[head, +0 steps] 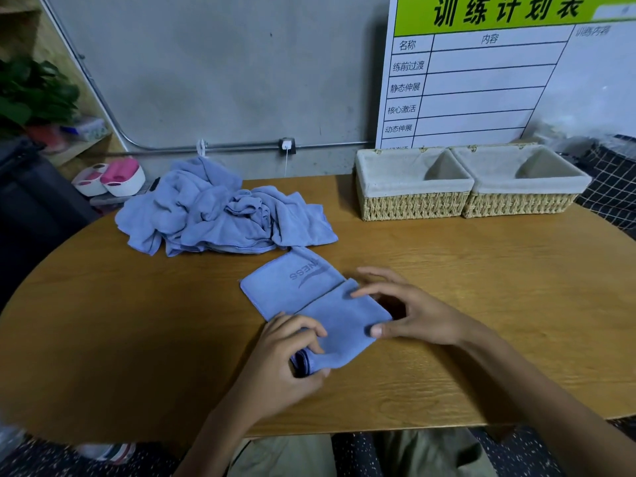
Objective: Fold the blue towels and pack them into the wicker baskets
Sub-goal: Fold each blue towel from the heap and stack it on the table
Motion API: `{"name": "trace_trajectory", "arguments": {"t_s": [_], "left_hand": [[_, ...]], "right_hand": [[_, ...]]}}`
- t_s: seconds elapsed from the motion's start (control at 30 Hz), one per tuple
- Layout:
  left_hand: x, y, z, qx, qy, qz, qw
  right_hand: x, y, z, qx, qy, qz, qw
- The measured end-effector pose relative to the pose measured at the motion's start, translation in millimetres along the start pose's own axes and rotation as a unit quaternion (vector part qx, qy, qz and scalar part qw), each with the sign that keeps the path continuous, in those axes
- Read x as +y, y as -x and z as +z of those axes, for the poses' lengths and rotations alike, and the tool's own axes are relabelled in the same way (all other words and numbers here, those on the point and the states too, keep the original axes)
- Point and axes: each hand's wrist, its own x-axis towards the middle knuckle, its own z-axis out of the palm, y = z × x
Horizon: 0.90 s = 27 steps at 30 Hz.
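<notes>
1. Towel (320, 304) first: we have one blue towel flat on the wooden table (137, 339), just in front of us, part-folded. The near flap lies over the far half, where a printed logo shows.

2. Our left hand (289, 359) is at the near corner, fingers curled and pinching the dark-trimmed edge where the layers bunch up.

3. Our right hand (409, 311) sits at the towel's right edge, thumb pressing down on the cloth, fingers spread wide and arched over the fold. It looks more like pinning than gripping, though we cannot tell whether the fingertips touch the cloth.

4. So we read this as the folding step, midway through one towel: one fold is laid, and the piece is not yet compact.

5. Next move, as we judge it: carry the pinched corner across for another fold, keeping the edges lined up, with the right hand holding the cloth so it doesn't slide on the smooth wood.

6. Further back on the left, the pile of towels (220, 208) lies crumpled and unfolded, its near edge close to the far corner of our towel. Plenty remains to do.

7. Back right, two wicker baskets (471, 184) stand side by side, touching, against the wall, both with pale cloth liners. We see no towels in them, so packing has not begun.

8. Behind the baskets leans a whiteboard chart (481, 80).
</notes>
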Motion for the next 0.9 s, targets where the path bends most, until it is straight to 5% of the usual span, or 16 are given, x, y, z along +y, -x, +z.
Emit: {"name": "trace_trajectory", "arguments": {"t_s": [0.27,0.4,0.57,0.73,0.9], "left_hand": [[-6.7,5.1,-24.5,0.022,0.249,-0.126,0.96],[-7.5,5.7,-32.9,0.065,0.312,-0.155,0.935],[-4.7,19.8,-35.6,0.075,0.321,-0.14,0.933],[-3.2,36.1,-28.6,0.0,0.165,-0.13,0.978],[6.9,18.4,-24.3,0.065,0.207,-0.188,0.958]], "right_hand": [[-10.6,-5.1,24.2,-0.056,0.082,-0.036,0.994],[-6.3,-17.4,33.3,0.008,0.096,-0.095,0.991],[0.2,-13.5,40.1,0.095,0.072,-0.127,0.985],[-3.7,4.4,46.1,0.139,-0.047,-0.09,0.985],[-11.4,3.2,44.9,0.199,-0.158,-0.032,0.967]]}}
